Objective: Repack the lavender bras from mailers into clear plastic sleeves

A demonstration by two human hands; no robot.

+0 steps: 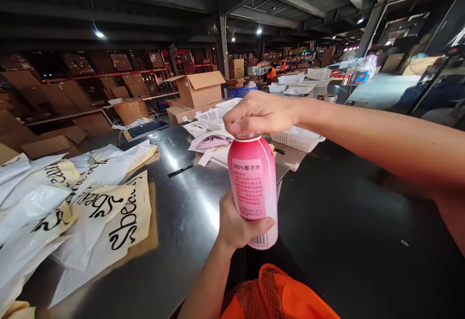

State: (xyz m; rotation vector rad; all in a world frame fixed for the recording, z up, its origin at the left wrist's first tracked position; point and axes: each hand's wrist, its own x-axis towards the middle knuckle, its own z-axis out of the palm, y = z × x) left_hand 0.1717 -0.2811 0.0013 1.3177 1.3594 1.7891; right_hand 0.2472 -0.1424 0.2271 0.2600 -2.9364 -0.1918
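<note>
Gripping bottle (252, 188) | right hand (267, 111) hiding top | left hand (234, 227) overlapping barcode (259, 240)

The left hand (232, 224) holds a pink bottle (252, 183) low down. The right hand (263, 113) wraps over its top, which is hard to see. A black pen (180, 170) and bags with black writing (105, 207) lie on the shiny table (181, 227).

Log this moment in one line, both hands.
left hand: grips pink bottle low | right hand: closed over bottle top | bottle: near upright | metal table: printed bags at left
</note>
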